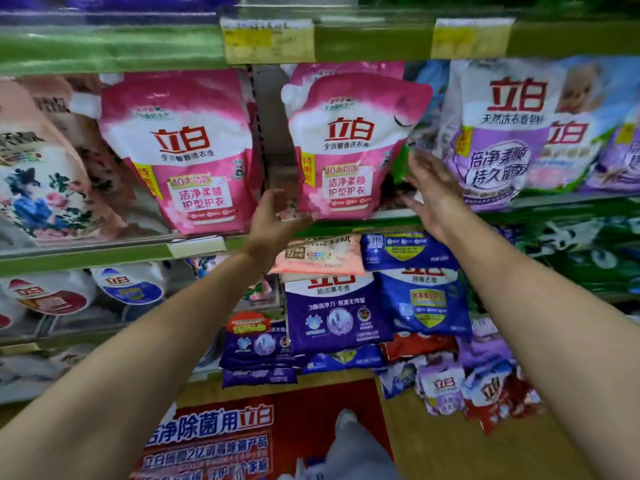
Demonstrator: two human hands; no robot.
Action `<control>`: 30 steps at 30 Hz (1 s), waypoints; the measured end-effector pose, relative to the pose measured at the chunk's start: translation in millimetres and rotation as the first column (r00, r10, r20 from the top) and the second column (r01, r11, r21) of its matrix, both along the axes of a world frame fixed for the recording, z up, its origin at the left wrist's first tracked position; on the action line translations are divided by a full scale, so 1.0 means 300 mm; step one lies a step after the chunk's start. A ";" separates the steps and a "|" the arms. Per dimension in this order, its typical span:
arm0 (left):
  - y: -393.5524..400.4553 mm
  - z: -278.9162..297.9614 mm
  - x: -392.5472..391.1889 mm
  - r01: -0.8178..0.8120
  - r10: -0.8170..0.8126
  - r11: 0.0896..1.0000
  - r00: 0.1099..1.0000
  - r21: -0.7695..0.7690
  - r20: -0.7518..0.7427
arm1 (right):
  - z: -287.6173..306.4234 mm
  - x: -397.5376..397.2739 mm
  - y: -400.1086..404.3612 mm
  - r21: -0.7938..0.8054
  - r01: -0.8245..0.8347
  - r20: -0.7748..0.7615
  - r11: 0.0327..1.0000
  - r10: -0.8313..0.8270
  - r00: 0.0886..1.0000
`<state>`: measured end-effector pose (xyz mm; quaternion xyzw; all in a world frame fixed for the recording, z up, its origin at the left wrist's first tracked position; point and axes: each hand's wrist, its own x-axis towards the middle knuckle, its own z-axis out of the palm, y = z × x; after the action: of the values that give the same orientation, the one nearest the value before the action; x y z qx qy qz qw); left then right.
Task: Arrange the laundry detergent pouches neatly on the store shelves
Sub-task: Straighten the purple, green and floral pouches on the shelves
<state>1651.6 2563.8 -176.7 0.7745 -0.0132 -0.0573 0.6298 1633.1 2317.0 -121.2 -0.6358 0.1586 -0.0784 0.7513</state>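
Pouches of laundry detergent fill the shelf (114,252) in front of me, and both my arms are stretched out toward one pink pouch (349,143) standing upright at the middle. My left hand (277,220) is under its lower left corner, fingers loosely curved and spread, at or just short of the bottom edge (the blur keeps me from saying whether I actually touch it). My right hand (431,192) is beside the pouch's right edge, palm turned toward it, fingers straight and fanned out, gripping nothing. So neither hand has closed round anything.

A second pink pouch (183,150) of the same kind stands to the left on the same shelf, leaning a little, with a narrow gap between the two where the shelf's upright shows. Further left sits a peach pouch with flowers (38,181). To the right of my right hand stands a white and purple pouch (498,133), with more purple ones crowded behind and beside it. Yellow price tags (268,39) hang on the green shelf edge above.

On the lower shelves lie a pale pink pack (318,254), a dark purple pouch (337,313) and a blue pouch (420,299), stacked rather loosely. Near the floor at the right there is a jumbled heap of small sachets (481,389). A red floor mat (270,438) with white lettering lies below, and my grey trouser leg (356,448) shows at the bottom.
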 end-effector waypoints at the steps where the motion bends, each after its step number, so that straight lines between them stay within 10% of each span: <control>1: -0.024 0.002 0.019 -0.008 0.008 1.000 1.000 -0.013 -0.001 | -0.002 0.025 -0.021 -0.015 -0.023 -0.001 1.000 0.023 1.000; 7: -0.105 0.019 0.135 0.065 -0.064 0.996 0.998 -0.062 0.011 | -0.031 0.206 -0.053 0.002 -0.284 0.098 0.959 0.283 0.954; 22: -0.137 -0.037 0.204 -0.019 0.008 0.988 0.997 -0.154 -0.075 | -0.059 0.276 -0.075 0.123 -0.254 0.119 0.959 0.240 0.963; 30: -0.067 -0.067 0.207 0.272 -0.252 0.959 0.947 0.076 -0.201 | -0.130 0.252 -0.108 0.042 -0.490 0.042 0.871 0.489 0.871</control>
<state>1713.9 2543.6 -196.7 0.7883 -0.0532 -0.2144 0.5742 1708.6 2284.6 -160.3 -0.6344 -0.0167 0.1089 0.7651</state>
